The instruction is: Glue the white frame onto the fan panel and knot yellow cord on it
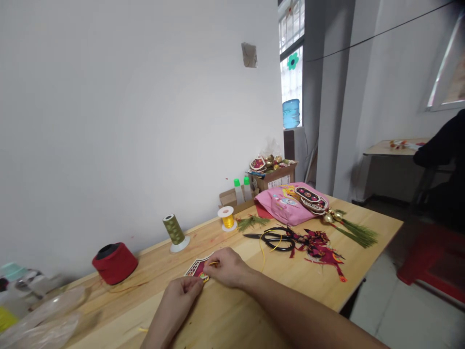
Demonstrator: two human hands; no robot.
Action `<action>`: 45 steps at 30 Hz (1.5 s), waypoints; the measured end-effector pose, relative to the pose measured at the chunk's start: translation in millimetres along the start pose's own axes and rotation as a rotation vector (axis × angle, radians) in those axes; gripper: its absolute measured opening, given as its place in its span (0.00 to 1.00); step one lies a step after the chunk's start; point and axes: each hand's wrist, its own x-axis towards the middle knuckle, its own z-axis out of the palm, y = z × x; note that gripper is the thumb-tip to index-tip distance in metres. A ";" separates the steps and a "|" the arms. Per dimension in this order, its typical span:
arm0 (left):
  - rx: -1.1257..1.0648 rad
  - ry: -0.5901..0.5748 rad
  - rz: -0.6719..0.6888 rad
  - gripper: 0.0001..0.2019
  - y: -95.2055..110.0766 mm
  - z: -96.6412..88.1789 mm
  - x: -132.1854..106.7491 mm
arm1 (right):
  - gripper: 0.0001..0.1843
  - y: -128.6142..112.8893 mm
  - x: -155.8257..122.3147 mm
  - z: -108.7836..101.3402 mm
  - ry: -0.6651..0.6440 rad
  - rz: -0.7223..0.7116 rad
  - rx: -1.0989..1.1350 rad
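Two-handed pinch, left hand [181, 294] gripping ornament [196, 269], right hand [228, 267] curled around yellow cord [214, 263]

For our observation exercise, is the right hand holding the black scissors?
No, the black scissors lie on the wooden table, apart from the right hand.

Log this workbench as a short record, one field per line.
Left hand: left hand, fingertips at the decorated piece's near edge
Right hand: right hand, fingers bent over the piece's right part; exact grip hidden
Spools: red, green, yellow, left to right
Cutting tool: black scissors, blades pointing left, yellow cord looping across the handles
Scraps: dark red fabric strips, right of the scissors
Behind: pink printed fabric
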 end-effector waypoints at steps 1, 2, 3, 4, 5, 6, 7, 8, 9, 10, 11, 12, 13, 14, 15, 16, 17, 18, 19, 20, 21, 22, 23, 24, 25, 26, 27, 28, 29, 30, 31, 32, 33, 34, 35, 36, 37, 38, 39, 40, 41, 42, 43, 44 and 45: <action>-0.017 -0.021 -0.008 0.21 2.1 -0.3 -0.8 | 0.12 -1.8 -1.3 -2.0 -0.007 -0.003 -0.038; -0.033 -0.037 -0.015 0.21 4.1 -0.6 -1.3 | 0.12 -3.7 -2.7 -3.9 -0.012 -0.005 -0.072; -0.046 -0.047 -0.023 0.21 5.8 -1.0 -1.5 | 0.12 -5.5 -4.2 -5.8 -0.017 -0.007 -0.102; -0.056 -0.053 -0.030 0.21 7.0 -1.3 -1.3 | 0.12 -7.3 -5.5 -7.5 -0.026 -0.006 -0.129; -0.064 -0.055 -0.033 0.21 7.4 -1.7 -0.8 | 0.12 -9.1 -6.7 -9.1 -0.040 -0.003 -0.155; -0.068 -0.055 -0.035 0.21 7.0 -1.9 0.1 | 0.13 -10.8 -7.7 -10.4 -0.055 -0.001 -0.179; -0.070 -0.051 -0.034 0.21 5.7 -2.2 1.3 | 0.15 -12.2 -8.5 -11.5 -0.070 -0.002 -0.201; -0.071 -0.044 -0.031 0.21 3.6 -2.3 2.8 | 0.16 -13.4 -8.9 -12.1 -0.079 -0.009 -0.223; -0.073 -0.038 -0.026 0.22 0.8 -2.3 4.4 | 0.17 -14.2 -9.0 -12.3 -0.082 -0.021 -0.243; -0.078 -0.033 -0.015 0.22 -2.7 -2.1 6.2 | 0.18 -14.5 -8.8 -12.1 -0.083 -0.036 -0.263; -0.083 -0.028 -0.003 0.22 -6.5 -1.8 8.0 | 0.18 -14.3 -8.4 -11.4 -0.082 -0.054 -0.283; -0.086 -0.024 0.006 0.21 -10.5 -1.3 9.9 | 0.17 -13.7 -7.9 -10.3 -0.080 -0.075 -0.305; -0.085 -0.021 0.009 0.21 -14.3 -0.6 11.6 | 0.16 -12.8 -7.2 -9.0 -0.078 -0.098 -0.326; -0.079 -0.014 0.005 0.21 -17.7 0.2 13.2 | 0.15 -11.6 -6.6 -7.7 -0.072 -0.121 -0.346; -0.071 -0.004 -0.002 0.21 -20.3 1.0 14.6 | 0.13 -10.4 -6.1 -6.3 -0.061 -0.145 -0.364; -0.061 0.008 -0.013 0.21 -22.0 1.8 15.6 | 0.12 -9.3 -5.7 -5.2 -0.049 -0.166 -0.381; -0.052 0.017 -0.021 0.21 -22.7 2.5 16.3 | 0.11 -8.4 -5.6 -4.4 -0.037 -0.185 -0.394; -0.046 0.023 -0.025 0.21 -22.4 3.0 16.6 | 0.11 -7.9 -5.6 -4.0 -0.028 -0.202 -0.403; -0.039 0.025 -0.026 0.21 -21.2 3.2 16.7 | 0.11 -7.8 -5.8 -3.9 -0.023 -0.218 -0.406; -0.030 0.022 -0.028 0.21 -19.6 3.3 16.5 | 0.10 -8.0 -6.1 -4.0 -0.024 -0.228 -0.405; -0.022 0.016 -0.029 0.21 -17.6 3.2 16.2 | 0.10 -8.5 -6.5 -4.3 -0.027 -0.233 -0.400; -0.016 0.010 -0.028 0.21 -15.6 3.0 15.8 | 0.10 -9.1 -6.7 -4.6 -0.025 -0.232 -0.394; -0.013 0.005 -0.026 0.22 -13.9 2.8 15.3 | 0.10 -9.6 -6.9 -4.8 -0.018 -0.225 -0.388; -0.012 0.006 -0.026 0.22 -12.5 2.6 14.7 | 0.10 -9.9 -6.8 -4.8 -0.008 -0.211 -0.381; -0.019 0.003 -0.028 0.23 -11.4 2.5 14.0 | 0.10 -9.8 -6.4 -4.6 0.005 -0.194 -0.373; -0.034 0.001 -0.032 0.23 -10.5 2.4 13.3 | 0.10 -9.3 -5.9 -4.3 0.020 -0.172 -0.364; -0.057 -0.004 -0.035 0.23 -9.8 2.3 12.4 | 0.10 -8.6 -5.1 -3.8 0.031 -0.149 -0.351; -0.086 -0.015 -0.036 0.23 -9.2 2.2 11.5 | 0.10 -7.6 -4.3 -3.3 0.033 -0.126 -0.335; -0.115 -0.031 -0.038 0.23 -8.6 2.2 10.7 | 0.10 -6.6 -3.5 -2.9 0.028 -0.106 -0.314; -0.139 -0.043 -0.039 0.23 -7.9 2.1 9.9 | 0.10 -5.8 -2.8 -2.6 0.021 -0.091 -0.291; -0.149 -0.048 -0.041 0.24 -7.4 2.1 9.2 | 0.10 -5.3 -2.4 -2.5 0.009 -0.081 -0.270; -0.149 -0.041 -0.042 0.24 -7.0 2.0 8.9 | 0.10 -5.1 -2.2 -2.7 0.000 -0.075 -0.250; -0.141 -0.028 -0.042 0.24 -6.8 2.0 8.8 | 0.10 -5.4 -2.2 -3.1 -0.005 -0.073 -0.234; -0.129 -0.012 -0.042 0.24 -7.0 2.0 9.0 | 0.10 -6.0 -2.3 -3.6 -0.009 -0.068 -0.223; -0.117 -0.001 -0.041 0.24 -7.6 2.0 9.5 | 0.10 -7.0 -2.6 -4.3 -0.011 -0.061 -0.219; -0.109 0.002 -0.037 0.24 -8.3 1.9 10.1 | 0.10 -8.1 -3.0 -5.0 -0.016 -0.054 -0.219; -0.102 -0.003 -0.031 0.24 -9.3 1.7 10.9 | 0.10 -9.3 -3.3 -5.7 -0.024 -0.048 -0.220; -0.095 -0.007 -0.022 0.24 -10.3 1.4 11.6 | 0.10 -10.3 -3.6 -6.4 -0.031 -0.044 -0.221; -0.085 -0.006 -0.013 0.24 -11.2 1.1 12.2 | 0.10 -11.1 -3.9 -7.0 -0.038 -0.043 -0.225; -0.075 0.004 0.000 0.23 -11.9 0.8 12.8 | 0.10 -11.6 -4.0 -7.4 -0.044 -0.047 -0.231; -0.065 0.019 0.012 0.23 -12.5 0.7 13.1 | 0.11 -11.7 -4.2 -7.8 -0.047 -0.053 -0.239; -0.056 0.035 0.018 0.23 -12.7 0.6 13.2 | 0.11 -11.5 -4.2 -8.0 -0.050 -0.059 -0.248; -0.051 0.046 0.021 0.23 -12.7 0.8 13.2 | 0.11 -11.0 -4.2 -8.0 -0.046 -0.066 -0.258; -0.050 0.048 0.019 0.23 -12.5 1.1 12.9 | 0.11 -10.3 -4.2 -8.0 -0.035 -0.074 -0.268; -0.054 0.044 0.015 0.24 -12.1 1.5 12.5 | 0.10 -9.8 -4.3 -7.8 -0.021 -0.080 -0.277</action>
